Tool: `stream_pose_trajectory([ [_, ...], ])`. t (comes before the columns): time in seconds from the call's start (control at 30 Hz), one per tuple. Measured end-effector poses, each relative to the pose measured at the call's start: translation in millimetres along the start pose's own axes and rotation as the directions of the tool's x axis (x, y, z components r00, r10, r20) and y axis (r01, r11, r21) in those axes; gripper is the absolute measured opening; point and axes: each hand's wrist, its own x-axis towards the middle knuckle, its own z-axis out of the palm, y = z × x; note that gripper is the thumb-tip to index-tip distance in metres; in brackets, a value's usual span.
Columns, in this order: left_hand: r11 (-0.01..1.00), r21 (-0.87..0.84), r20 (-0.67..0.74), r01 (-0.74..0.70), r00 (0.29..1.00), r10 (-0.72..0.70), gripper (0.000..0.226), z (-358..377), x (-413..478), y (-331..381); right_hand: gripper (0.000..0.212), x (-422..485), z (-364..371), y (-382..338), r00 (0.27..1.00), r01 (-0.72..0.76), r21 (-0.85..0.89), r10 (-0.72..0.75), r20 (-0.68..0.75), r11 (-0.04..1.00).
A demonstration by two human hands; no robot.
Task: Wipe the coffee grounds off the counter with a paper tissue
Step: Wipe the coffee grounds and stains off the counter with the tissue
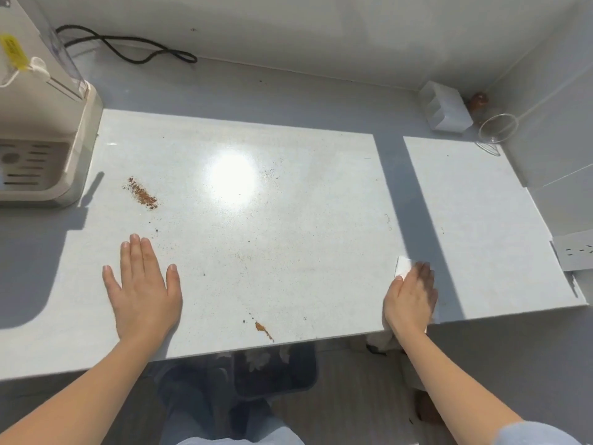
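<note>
Wipe in hand: my right hand (410, 300) presses flat on the tissue (403, 267), fingers closed over it, left hand (142, 289) spread empty on the counter (288, 252); next sweep runs leftward to grounds (141, 194) well apart from the tissue.

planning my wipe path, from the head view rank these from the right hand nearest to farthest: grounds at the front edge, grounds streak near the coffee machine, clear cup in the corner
From the right hand:
1. Grounds at the front edge, to its left.
2. Clear cup, back right corner.
3. Grounds streak, far left by the coffee machine.
</note>
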Motion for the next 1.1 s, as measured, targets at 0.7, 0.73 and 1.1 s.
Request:
stream_pose_trajectory([
  [0.7,1.000,0.004,0.003,-0.005,1.000,0.005,0.063,0,-1,-1,0.058,-58,38,-189,0.299,0.919,0.180,-0.917,0.265,0.351],
  [0.73,1.000,0.001,0.003,-0.005,1.000,0.005,0.063,0,-1,-2,0.057,-35,33,-185,0.331,0.910,0.164,-0.906,0.265,0.380],
  [1.1,1.000,0.002,0.030,0.020,0.999,-0.020,0.066,-7,-1,0,0.059,-37,47,-258,0.624,0.754,0.089,-0.753,0.208,0.650],
])
